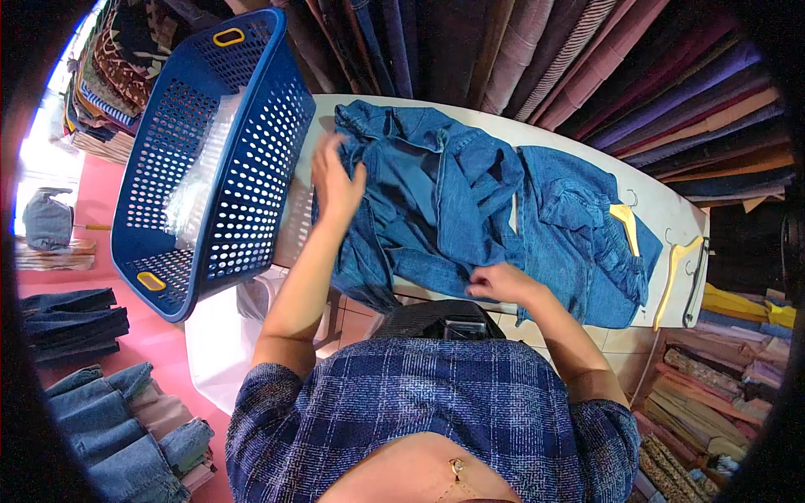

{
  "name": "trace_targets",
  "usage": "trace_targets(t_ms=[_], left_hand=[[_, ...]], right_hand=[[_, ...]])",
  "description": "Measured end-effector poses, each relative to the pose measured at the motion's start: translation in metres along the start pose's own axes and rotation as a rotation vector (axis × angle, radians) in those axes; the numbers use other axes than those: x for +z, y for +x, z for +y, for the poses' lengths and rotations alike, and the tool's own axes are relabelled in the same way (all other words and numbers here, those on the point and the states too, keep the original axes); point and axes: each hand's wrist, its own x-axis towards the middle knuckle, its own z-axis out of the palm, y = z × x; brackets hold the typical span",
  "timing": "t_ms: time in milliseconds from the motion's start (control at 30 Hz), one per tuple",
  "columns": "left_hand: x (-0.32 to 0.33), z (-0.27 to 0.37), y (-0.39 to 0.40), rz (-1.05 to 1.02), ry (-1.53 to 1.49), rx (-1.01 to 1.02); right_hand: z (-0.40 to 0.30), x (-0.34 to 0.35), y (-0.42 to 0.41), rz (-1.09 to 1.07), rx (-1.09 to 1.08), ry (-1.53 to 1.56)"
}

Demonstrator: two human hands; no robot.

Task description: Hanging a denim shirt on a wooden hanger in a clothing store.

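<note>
A blue denim jacket (412, 220) lies spread and rumpled on the white table (299, 207), its front parted and its inside showing. At its left edge is my left hand (336, 179), slightly blurred, fingers and thumb apart against the cloth. My right hand (506, 283) pinches the jacket's near edge at the lower right. To the right lies a second denim garment (569, 239) with a gathered elastic waist, touching or partly under the jacket. A pale yellow hanger (624, 226) sits at that waist, partly hidden.
A blue perforated basket (248, 207) holding clear plastic bags (204, 182) stands at the left. Another yellow hanger (673, 273) and a dark hanger (697, 283) lie at the table's right end. Hanging clothes (522, 56) crowd the far side. Folded jeans (107, 421) are stacked at lower left.
</note>
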Motion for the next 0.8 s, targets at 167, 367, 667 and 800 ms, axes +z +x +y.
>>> trace_targets(t_ms=[167, 367, 667, 800], left_hand=[[0.040, 0.035, -0.061, -0.315, 0.244, 0.497], [0.044, -0.035, -0.068, -0.470, 0.535, 0.041], [-0.006, 0.001, -0.086, -0.768, 0.384, 0.055], [0.000, 0.003, -0.083, -0.587, 0.306, 0.161]], right_hand=[[-0.015, 0.004, 0.054, 0.322, -0.216, -0.095], [0.009, -0.006, 0.054, 0.632, 0.168, -0.472], [0.082, -0.067, -0.045, 0.809, 0.175, 0.730], [0.230, -0.087, -0.116, 1.399, 0.708, -0.267]])
